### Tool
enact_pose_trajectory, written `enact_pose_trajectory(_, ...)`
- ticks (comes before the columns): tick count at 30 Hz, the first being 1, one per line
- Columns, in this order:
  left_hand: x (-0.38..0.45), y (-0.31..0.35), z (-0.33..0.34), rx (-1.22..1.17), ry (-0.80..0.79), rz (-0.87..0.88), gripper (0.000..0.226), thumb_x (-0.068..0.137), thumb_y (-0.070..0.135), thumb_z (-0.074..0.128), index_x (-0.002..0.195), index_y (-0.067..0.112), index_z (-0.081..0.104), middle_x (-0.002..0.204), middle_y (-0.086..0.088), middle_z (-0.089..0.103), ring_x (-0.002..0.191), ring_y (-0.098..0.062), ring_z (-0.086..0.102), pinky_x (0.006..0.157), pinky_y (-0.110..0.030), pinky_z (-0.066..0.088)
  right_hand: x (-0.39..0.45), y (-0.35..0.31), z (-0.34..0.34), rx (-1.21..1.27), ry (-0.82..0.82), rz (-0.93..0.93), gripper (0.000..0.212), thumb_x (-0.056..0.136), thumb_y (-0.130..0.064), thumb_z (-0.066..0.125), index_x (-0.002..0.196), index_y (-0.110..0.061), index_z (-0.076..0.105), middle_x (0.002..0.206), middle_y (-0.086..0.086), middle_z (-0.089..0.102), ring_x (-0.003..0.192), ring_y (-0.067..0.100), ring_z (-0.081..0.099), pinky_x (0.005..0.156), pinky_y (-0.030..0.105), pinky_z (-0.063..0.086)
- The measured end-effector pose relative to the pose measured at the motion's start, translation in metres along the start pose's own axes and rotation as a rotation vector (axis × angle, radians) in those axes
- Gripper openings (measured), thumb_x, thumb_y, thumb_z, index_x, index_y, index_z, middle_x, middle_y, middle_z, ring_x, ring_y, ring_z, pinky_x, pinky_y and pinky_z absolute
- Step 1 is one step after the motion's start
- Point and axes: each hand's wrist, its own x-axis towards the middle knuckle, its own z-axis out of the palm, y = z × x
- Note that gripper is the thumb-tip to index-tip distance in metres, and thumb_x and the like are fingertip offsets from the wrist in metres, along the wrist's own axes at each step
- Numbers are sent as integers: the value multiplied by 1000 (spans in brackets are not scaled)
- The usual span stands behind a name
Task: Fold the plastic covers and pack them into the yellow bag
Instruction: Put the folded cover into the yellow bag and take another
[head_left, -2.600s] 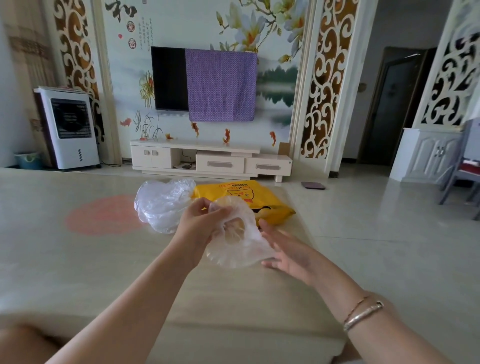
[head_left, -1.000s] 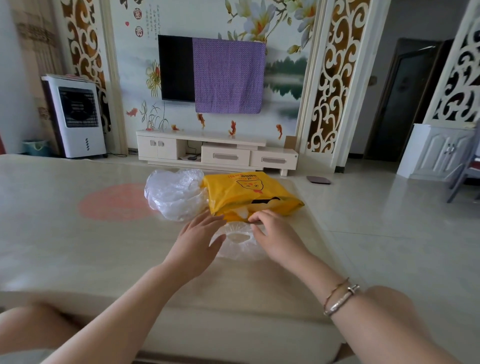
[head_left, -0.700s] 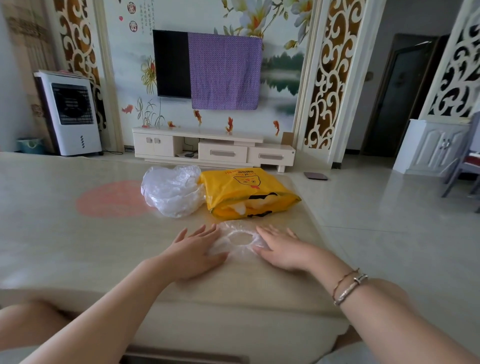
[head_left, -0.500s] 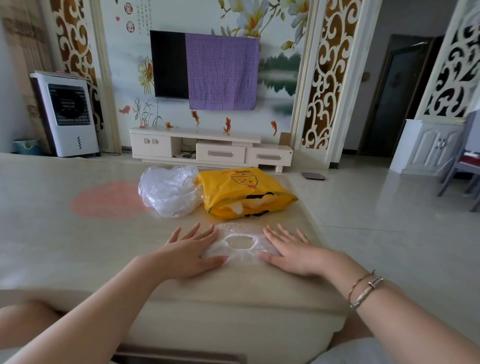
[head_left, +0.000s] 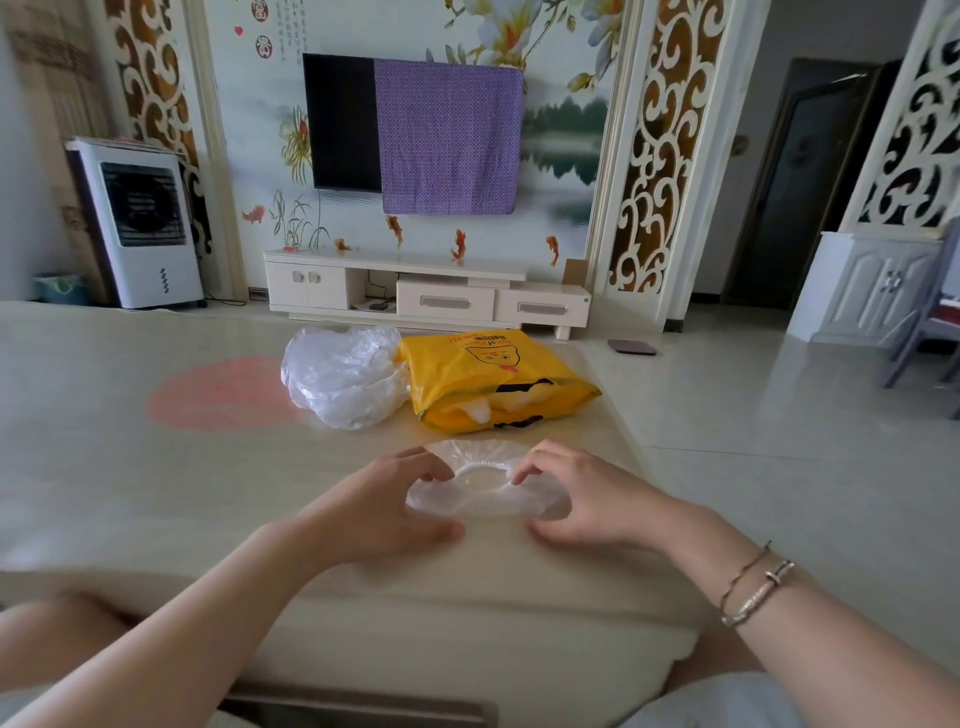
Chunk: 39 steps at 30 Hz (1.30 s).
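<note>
Both hands, left hand (head_left: 382, 512) and right hand (head_left: 587, 499), pinch the flimsy, probably slippery plastic cover (head_left: 485, 491) at its elastic rim between their fingertips.

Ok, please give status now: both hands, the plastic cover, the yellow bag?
Left hand and right hand pinch the plastic cover, flat on the table. Yellow bag behind it, pile of covers beside. Nothing blocking.

The left hand (head_left: 384, 512) covers the left edge of the clear plastic cover (head_left: 485, 491), and the right hand (head_left: 587, 499) covers its right edge. The yellow bag (head_left: 493, 379) hides most of what is inside it; only pale bits show at its mouth. Its printed text is too small to read. Single covers in the clear pile (head_left: 343, 376) cannot be told apart.
</note>
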Motion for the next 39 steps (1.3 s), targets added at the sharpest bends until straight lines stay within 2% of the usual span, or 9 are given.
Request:
enact_pose_trajectory(4,4,-7,3,-11,33,-7,53,66,64,69,110,37,61,107,23,57,96,3,55,85,-20,46,7,0,5,31,44,56,23,87,-20,60,109,-28,58,111,-14,59,104,2,55,90,23,47)
enact_pose_trajectory(7,10,-8,5,-35,69,-17,33,75,42,71,106,33,64,103,19,61,93,-1,58,86,-28,50,17,0,12,135,223,173,6,92,-21,54,92,-22,60,94,-7,66,87,12,61,78,33,50)
enact_pose_trajectory(11,18,-1,6,-121,186,-135,7,86,23,66,92,25,66,87,11,65,81,-12,59,73,-23,47,33,3,19,365,318,350,21,91,-19,50,75,-15,63,76,-6,69,80,16,66,77,35,53)
enact_pose_trajectory(15,34,0,9,-210,277,-310,31,90,13,56,61,15,47,59,4,41,59,-16,38,52,-23,29,48,5,23,429,331,482,35,95,-21,45,66,-15,63,70,-5,69,77,19,67,76,31,52)
enact_pose_trajectory(19,46,-4,15,-154,344,-438,26,93,21,48,70,10,53,66,1,51,65,-23,48,57,-29,35,58,10,30,351,360,556,31,92,-28,45,68,-12,54,74,3,70,75,24,67,71,33,52)
enact_pose_trajectory(23,52,2,18,91,347,-495,19,96,31,44,97,18,56,96,-1,62,86,-26,61,60,-30,39,64,9,30,43,335,575,21,93,-28,47,77,-17,45,78,2,59,74,25,56,57,30,36)
enact_pose_trajectory(31,55,6,17,366,306,-555,16,93,21,44,108,16,41,111,-5,61,108,-28,56,64,-31,37,73,12,30,-249,226,545,32,97,-38,44,114,-11,49,114,6,51,100,27,57,81,38,42)
enact_pose_trajectory(36,42,-6,9,514,303,-587,26,91,16,42,117,17,44,120,-2,56,117,-24,46,75,-30,36,71,16,28,-272,164,538,25,97,-40,46,99,-17,58,112,3,51,109,24,49,93,40,34)
enact_pose_trajectory(39,35,-7,-1,580,310,-576,29,89,9,41,117,18,44,117,1,52,115,-24,45,82,-29,37,67,15,20,56,200,509,20,96,-35,52,82,-21,51,95,-1,54,90,18,52,82,34,40)
